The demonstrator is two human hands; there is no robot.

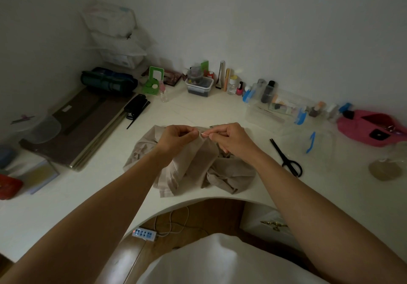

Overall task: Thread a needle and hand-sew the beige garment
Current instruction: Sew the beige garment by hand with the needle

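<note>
Needle [204,134] sits between your two pinches, roughly level, its shiny shaft bridging the gap from your right hand [231,139] toward your left hand [176,138]. Right thumb and forefinger are closed narrow on its back end, other fingers curled under. Left fingers are curled too, thumb and forefinger pinching what looks like a raised fold of the beige garment [198,169] right at the needle tip. That's likely to keep the cloth taut so the point enters at one spot. Thread is too fine to see, so can't tell if the eye is loaded.

Rest of the garment lies crumpled on the white table [220,112] directly under your fingers, its weight off the raised fold. Scissors [281,152] lie closed, right of your right fingers, near enough for trimming. Clear box [277,112] with blue clips sits beyond your right fingers. No label or writing is readable anywhere: too dim, too small.
</note>
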